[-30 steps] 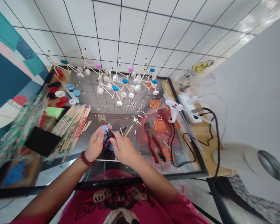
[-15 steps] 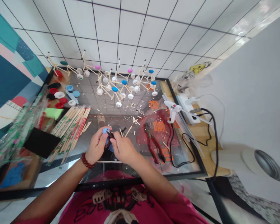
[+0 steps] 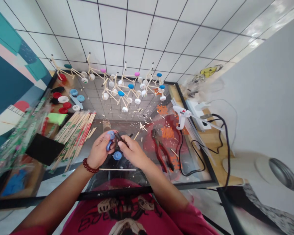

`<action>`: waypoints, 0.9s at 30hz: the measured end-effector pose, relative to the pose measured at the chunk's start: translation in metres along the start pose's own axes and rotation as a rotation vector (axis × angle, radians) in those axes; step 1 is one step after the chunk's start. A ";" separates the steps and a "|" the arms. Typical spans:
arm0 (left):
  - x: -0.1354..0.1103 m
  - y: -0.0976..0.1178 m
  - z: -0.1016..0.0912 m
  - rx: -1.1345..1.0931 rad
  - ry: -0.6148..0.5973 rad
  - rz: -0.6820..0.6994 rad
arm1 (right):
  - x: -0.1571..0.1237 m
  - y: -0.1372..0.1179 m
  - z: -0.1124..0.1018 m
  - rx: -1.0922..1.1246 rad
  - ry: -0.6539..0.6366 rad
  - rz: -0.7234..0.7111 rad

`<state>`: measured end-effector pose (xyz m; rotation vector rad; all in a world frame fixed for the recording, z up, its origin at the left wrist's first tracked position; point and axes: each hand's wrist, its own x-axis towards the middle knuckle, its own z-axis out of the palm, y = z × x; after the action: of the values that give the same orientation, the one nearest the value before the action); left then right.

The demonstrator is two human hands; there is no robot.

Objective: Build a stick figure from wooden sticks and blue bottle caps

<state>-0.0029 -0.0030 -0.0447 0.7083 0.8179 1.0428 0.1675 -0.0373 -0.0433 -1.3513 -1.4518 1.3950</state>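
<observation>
Right now, your left hand point(image 3: 99, 150) has its grip closed around two round blue plastic caps point(image 3: 110, 134), while your right hand point(image 3: 132, 152) pinches a slim dark tool point(image 3: 118, 137), its tip just beside them. Between your hands, a loose blue cap point(image 3: 117, 155) lies on the glass-topped desk point(image 3: 95, 104), near a thin pale wooden stick point(image 3: 117, 169). Red-handled metal pliers point(image 3: 159, 148) lie to your right.

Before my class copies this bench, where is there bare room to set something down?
Nearly bare glass shows between the loose stick and the table's front edge. A narrow strip lies between the right hand and the pliers. Crowded: left side with bundled sticks, back with stick models, right with the glue gun.
</observation>
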 end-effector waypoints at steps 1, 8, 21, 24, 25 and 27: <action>0.000 0.001 0.001 -0.037 -0.002 -0.006 | -0.001 -0.001 -0.001 -0.113 0.056 -0.040; 0.000 0.009 0.000 -0.016 0.038 0.015 | -0.006 0.001 0.003 -0.453 0.127 -0.176; -0.003 0.008 0.001 0.060 0.009 0.068 | -0.007 -0.006 0.003 -0.589 -0.020 -0.124; -0.004 0.009 0.002 0.071 0.029 0.074 | -0.006 -0.008 0.002 -0.567 -0.009 -0.130; -0.004 0.009 0.002 0.075 0.033 0.075 | -0.006 -0.009 0.001 -0.577 -0.006 -0.136; -0.004 0.008 0.001 0.080 0.039 0.075 | -0.006 -0.009 0.001 -0.610 -0.008 -0.143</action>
<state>-0.0062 -0.0044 -0.0367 0.7935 0.8757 1.0987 0.1657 -0.0421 -0.0339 -1.5547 -2.0351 0.8928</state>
